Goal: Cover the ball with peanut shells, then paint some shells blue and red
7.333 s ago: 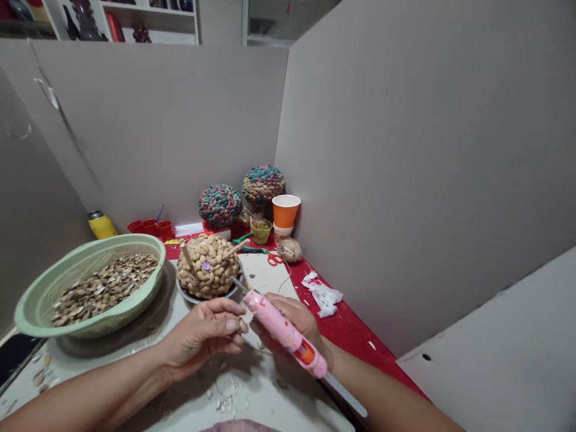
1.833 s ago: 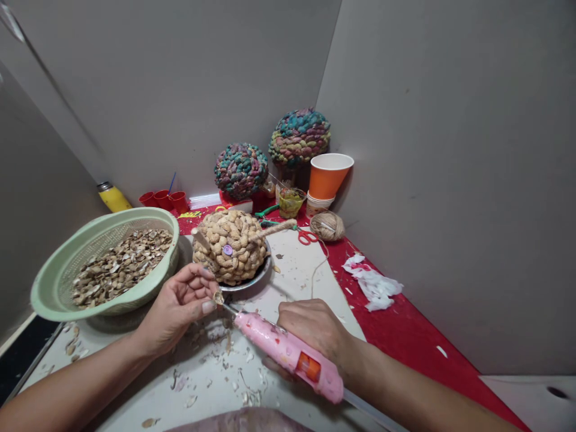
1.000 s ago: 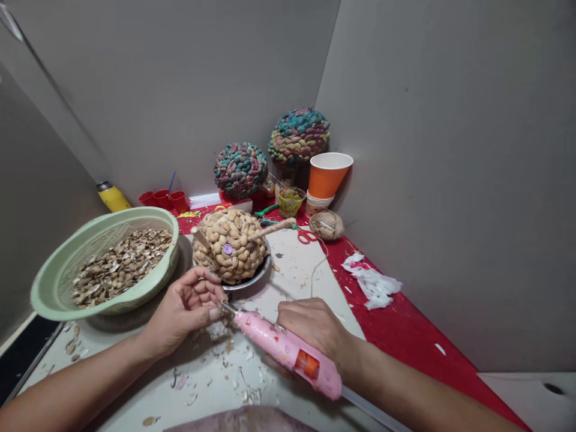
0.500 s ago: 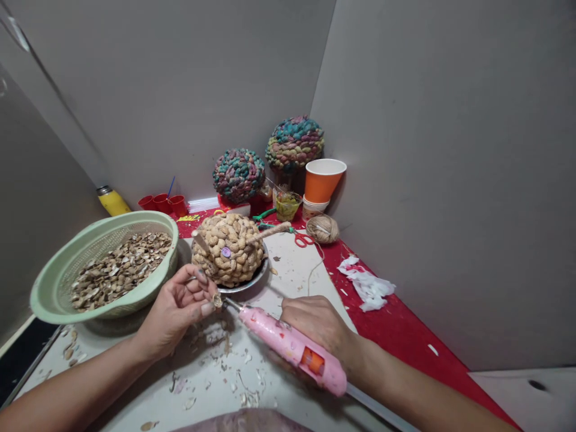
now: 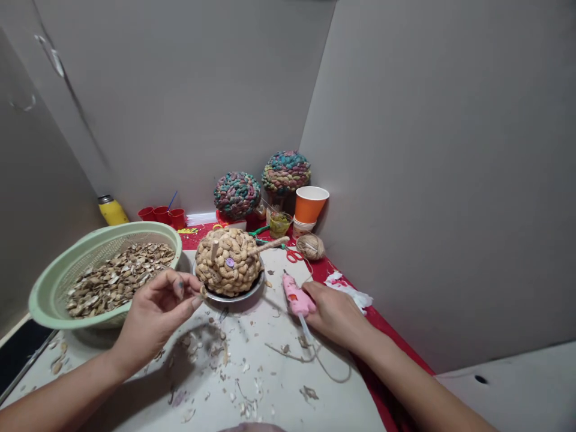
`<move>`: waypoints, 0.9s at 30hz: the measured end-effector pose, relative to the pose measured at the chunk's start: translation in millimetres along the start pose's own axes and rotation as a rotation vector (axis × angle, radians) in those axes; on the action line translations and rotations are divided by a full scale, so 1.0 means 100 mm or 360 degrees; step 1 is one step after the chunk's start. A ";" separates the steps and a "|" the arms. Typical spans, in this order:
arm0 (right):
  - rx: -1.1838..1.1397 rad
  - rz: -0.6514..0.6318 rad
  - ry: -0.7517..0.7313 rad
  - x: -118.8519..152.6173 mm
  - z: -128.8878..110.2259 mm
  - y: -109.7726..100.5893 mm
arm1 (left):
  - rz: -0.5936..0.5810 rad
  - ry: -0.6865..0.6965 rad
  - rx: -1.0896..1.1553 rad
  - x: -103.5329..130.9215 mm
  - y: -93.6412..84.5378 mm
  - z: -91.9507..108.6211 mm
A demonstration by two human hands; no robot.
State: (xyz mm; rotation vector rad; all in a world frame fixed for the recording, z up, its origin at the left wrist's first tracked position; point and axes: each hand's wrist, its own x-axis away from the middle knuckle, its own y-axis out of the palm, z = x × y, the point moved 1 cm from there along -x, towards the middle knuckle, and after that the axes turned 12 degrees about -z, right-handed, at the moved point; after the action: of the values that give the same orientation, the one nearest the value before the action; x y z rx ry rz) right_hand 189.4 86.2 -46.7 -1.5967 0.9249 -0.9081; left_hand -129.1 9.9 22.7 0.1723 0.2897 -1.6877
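Note:
Between the thumb and fingertips of my left hand [image 5: 157, 306] is a small shell piece [image 5: 203, 292], close to the rim of a metal bowl [image 5: 231, 298]. In that bowl sits a ball covered in peanut shells [image 5: 227, 258], with a purple button on its front and two twine-wrapped sticks poking out. My right hand [image 5: 335, 312] is closed round a pink glue gun [image 5: 297, 295], low over the right part of the white board, its nozzle pointing away from me. Its fingers are partly hidden behind the gun.
A green basket of shells [image 5: 40, 300] stands at the left. Behind are red cups [image 5: 161, 214], two coloured shell balls [image 5: 237, 195], an orange cup [image 5: 309, 207], red scissors [image 5: 294, 256] and a twine ball [image 5: 310, 246]. Crumpled tissue [image 5: 353, 293] lies right; shell scraps dot the board.
My right hand has carried the glue gun away from the shell piece, forward and to the right. My left hand has shifted slightly left, still pinching the piece. The view has tilted up.

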 end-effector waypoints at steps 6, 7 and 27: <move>-0.0090 -0.0153 -0.0050 -0.08 0.20 -0.08 | 0.0079 0.0150 -0.0231 0.03 -0.08 0.08; -0.0118 -0.0100 -0.0099 -0.06 0.20 -0.14 | 0.0082 0.0175 -0.0266 0.04 -0.09 0.08; -0.0409 -0.0811 -0.1552 -0.86 -1.14 -1.85 | 0.0031 0.0787 -0.1271 0.03 0.20 -0.05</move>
State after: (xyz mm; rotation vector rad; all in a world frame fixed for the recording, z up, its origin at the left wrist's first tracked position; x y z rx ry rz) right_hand 73.2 150.3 146.1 -2.2145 -0.0688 -0.2235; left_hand -109.7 6.6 15.4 -0.0115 1.2924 -1.3742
